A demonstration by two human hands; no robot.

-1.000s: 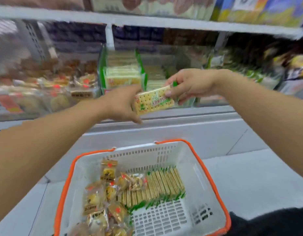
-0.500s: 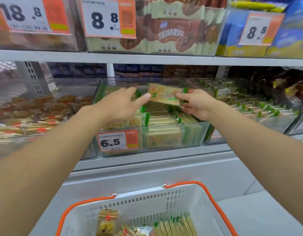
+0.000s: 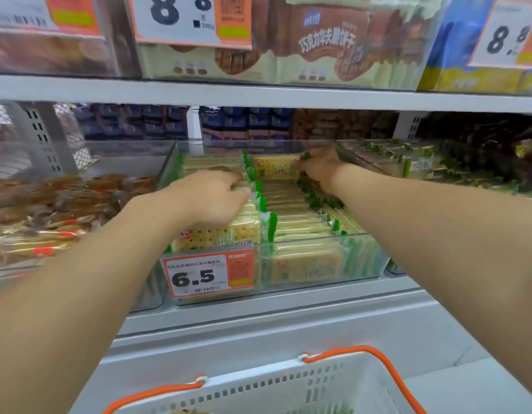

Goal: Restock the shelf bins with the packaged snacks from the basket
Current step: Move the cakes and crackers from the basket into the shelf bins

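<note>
With a cracker pack (image 3: 275, 170) pinched by the right hand (image 3: 320, 170) at frame centre and the left hand (image 3: 212, 197) curled on stacked packs (image 3: 244, 222), the row could be toppled.

I saw a yellow cracker pack (image 3: 275, 170) with green ends standing on edge at the back of the clear bin (image 3: 363, 258), at twelve o'clock. More packs (image 3: 291, 216) like it filled the bin in rows. The white basket (image 3: 288, 389) with orange handles sat low, at six o'clock.

White basket (image 3: 288, 386), orange handles (image 3: 375, 358)
</note>
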